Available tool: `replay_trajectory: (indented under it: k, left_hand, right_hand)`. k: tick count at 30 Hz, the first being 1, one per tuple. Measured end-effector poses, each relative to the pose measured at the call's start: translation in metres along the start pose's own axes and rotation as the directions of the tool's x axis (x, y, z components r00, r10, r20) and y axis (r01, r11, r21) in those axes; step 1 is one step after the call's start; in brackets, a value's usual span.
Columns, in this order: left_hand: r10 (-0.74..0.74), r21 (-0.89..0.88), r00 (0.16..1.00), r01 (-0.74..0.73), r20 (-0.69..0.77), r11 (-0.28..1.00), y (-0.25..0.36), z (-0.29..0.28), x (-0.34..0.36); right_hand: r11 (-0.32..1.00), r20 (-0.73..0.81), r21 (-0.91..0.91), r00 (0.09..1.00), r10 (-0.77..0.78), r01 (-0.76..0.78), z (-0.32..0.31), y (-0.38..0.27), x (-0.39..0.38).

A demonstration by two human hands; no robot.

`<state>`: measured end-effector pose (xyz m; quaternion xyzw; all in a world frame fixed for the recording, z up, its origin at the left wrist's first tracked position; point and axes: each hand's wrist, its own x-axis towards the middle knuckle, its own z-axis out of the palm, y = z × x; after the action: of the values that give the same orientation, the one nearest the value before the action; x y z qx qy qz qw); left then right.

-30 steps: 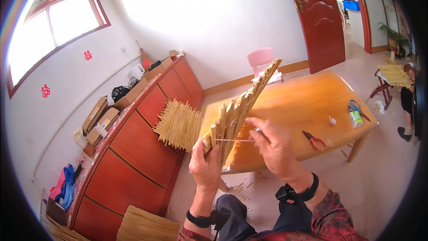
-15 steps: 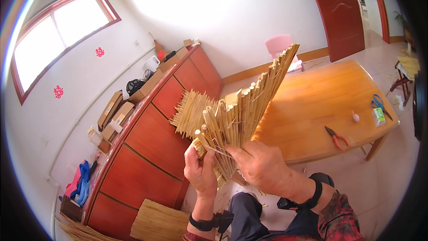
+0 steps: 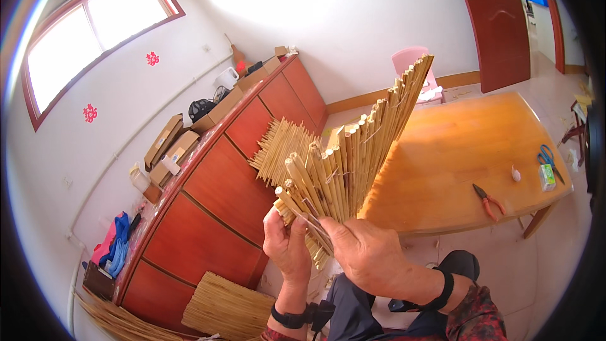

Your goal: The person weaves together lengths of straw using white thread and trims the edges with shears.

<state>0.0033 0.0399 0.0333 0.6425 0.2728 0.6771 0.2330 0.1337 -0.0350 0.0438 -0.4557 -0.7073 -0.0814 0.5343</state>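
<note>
Pale yellow reed sticks (image 3: pixel 350 167), tied side by side with string, form a mat that stands up at a slant from my hands toward the back right. My left hand (image 3: pixel 284 246) grips its lower left end, thumb and fingers closed round the sticks. My right hand (image 3: pixel 369 259) is closed at the front of the same sticks, its thumb and forefinger on a thin strand by the lowest stick ends. The right hand's fingertips are partly hidden, so I cannot make out exactly what they pinch.
A wooden table (image 3: pixel 435 173) holds pliers (image 3: pixel 486 202), scissors (image 3: pixel 546 158), a green-white packet (image 3: pixel 547 177) and a pinkish lump (image 3: pixel 516 173). A red cabinet (image 3: pixel 208 189) runs along the left, stick mats (image 3: pixel 214 303) at its foot. Behind the table stand a pink chair (image 3: pixel 404 60) and an open door (image 3: pixel 495 31).
My right hand has moved down and left from a taut string onto the sticks near my left hand. The mat now shows more broadly, and the view has shifted.
</note>
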Motion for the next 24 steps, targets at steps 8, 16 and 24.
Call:
replay_trajectory:
  k: [8, 16, 24]
  left_hand:
    - [-0.02, 0.043, 1.0, 0.019, 0.021, 0.999, 0.0, -0.002, -0.005]
    - [0.027, 0.09, 1.0, -0.027, 0.003, 0.996, -0.004, -0.003, -0.008]
    - [0.009, 0.062, 1.0, -0.011, 0.028, 0.998, -0.001, -0.001, -0.011]
  right_hand:
    - [0.999, 0.037, -0.041, 0.999, -0.017, 0.019, -0.003, 0.006, 0.003]
    - [0.995, 0.085, -0.097, 0.996, -0.031, 0.039, -0.007, 0.003, 0.01]
    - [0.995, 0.078, -0.094, 0.997, -0.022, 0.029, -0.012, 0.004, 0.005]
